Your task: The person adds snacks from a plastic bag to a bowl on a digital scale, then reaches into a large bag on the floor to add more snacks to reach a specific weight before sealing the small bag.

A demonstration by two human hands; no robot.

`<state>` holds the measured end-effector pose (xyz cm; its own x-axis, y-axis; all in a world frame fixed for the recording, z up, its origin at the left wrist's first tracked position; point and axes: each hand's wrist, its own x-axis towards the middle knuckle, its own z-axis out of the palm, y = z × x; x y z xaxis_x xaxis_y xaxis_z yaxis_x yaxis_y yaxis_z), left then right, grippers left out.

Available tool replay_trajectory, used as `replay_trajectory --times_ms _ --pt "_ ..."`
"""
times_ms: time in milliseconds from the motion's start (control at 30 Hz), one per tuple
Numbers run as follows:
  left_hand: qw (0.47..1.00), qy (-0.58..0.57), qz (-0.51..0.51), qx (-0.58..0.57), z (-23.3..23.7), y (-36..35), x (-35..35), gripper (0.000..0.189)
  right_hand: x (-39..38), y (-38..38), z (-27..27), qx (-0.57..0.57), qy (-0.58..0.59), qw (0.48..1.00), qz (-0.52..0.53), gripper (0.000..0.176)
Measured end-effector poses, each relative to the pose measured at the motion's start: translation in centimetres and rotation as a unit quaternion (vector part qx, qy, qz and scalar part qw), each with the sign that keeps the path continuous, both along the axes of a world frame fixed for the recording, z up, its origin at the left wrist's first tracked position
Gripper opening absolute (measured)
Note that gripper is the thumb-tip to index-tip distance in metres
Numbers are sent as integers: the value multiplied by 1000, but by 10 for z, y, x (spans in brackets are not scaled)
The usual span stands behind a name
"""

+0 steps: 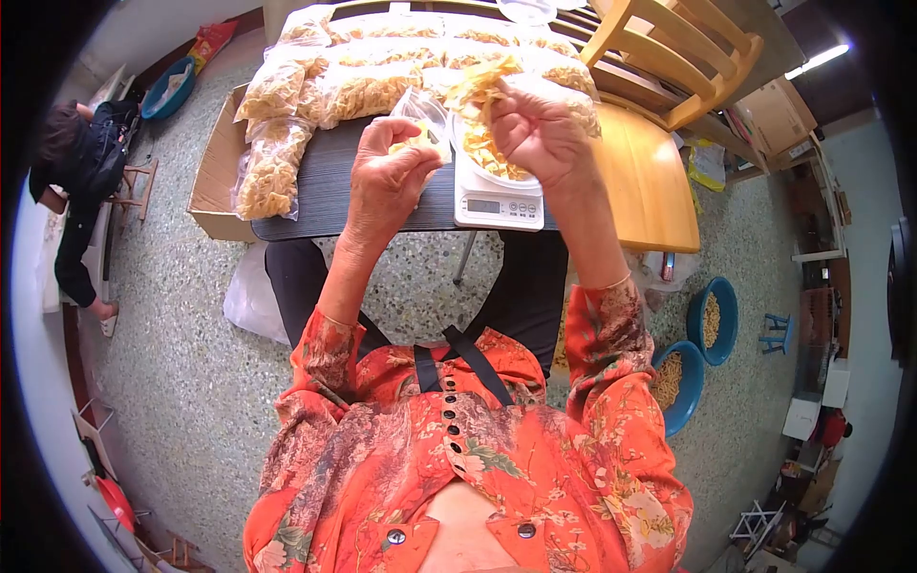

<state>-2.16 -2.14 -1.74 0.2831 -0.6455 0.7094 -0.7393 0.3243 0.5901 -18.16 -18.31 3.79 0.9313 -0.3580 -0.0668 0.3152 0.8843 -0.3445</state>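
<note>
My left hand (pixel 384 177) is closed on the mouth of a clear plastic bag (pixel 427 107), with a few yellow chip-like pieces inside near the fingers. Raised above the scale, my right hand (pixel 546 136) grips a clump of thin yellow chips (pixel 482 82). Below it, a white bowl holding more chips (pixel 485 151) rests on a white digital kitchen scale (pixel 500 212); my right hand and wrist cover part of the bowl. The scale's display is too small to read.
Filled bags of chips (pixel 373 94) are stacked along the back and left of the dark table (pixel 330 196). A cardboard box (pixel 212 177) stands at left, a wooden chair (pixel 659 181) at right. Blue basins (pixel 718 320) sit on the floor. Another person (pixel 86 158) is at far left.
</note>
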Motion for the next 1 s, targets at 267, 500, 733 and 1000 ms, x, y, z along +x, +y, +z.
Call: replay_trajectory --times_ms 267,500,733,1000 --pt "1000 5 3 -19 0 6 1 17 55 30 -13 -96 236 956 -148 24" --pt "999 -4 31 -39 -7 5 4 18 54 38 -13 -528 333 758 -189 22" --pt "997 -2 33 -75 -8 3 7 18 56 35 -12 -838 307 379 -244 14" --pt "996 14 -5 -84 -9 6 4 17 74 21 -8 -936 204 265 -115 11"
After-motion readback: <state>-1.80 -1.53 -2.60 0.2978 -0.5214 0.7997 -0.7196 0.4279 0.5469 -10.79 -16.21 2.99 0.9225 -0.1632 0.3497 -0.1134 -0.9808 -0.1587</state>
